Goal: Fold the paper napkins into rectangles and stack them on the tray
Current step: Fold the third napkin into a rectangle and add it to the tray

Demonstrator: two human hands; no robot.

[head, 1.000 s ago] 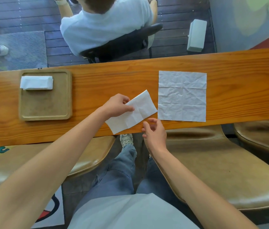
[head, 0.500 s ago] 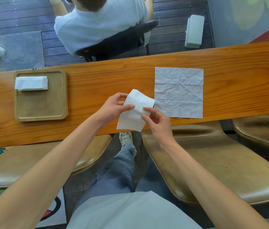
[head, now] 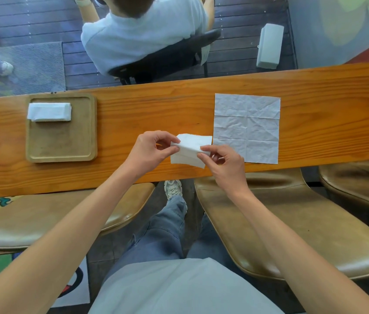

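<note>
Left hand (head: pixel 150 148) and right hand (head: pixel 223 160) pinch folded napkin (head: pixel 190 147)

The part-folded white paper napkin (head: pixel 190 146) hides its inner layers and the right hand (head: pixel 225 165) covers its right edge, the count of folded napkins in the white stack (head: pixel 49 111) on the square wooden tray (head: pixel 61 152) is unreadable, and the top edge crops the seated person in the pale shirt (head: pixel 142 30).

Both bare forearms reach forward over the worktop's near edge. Left hand (head: pixel 150 148): thumb and fingers curled, pinching. Right hand (head: pixel 225 163): same, thumb and index pinched, remaining fingers curled under. Hands close together, fingertips facing each other.
</note>
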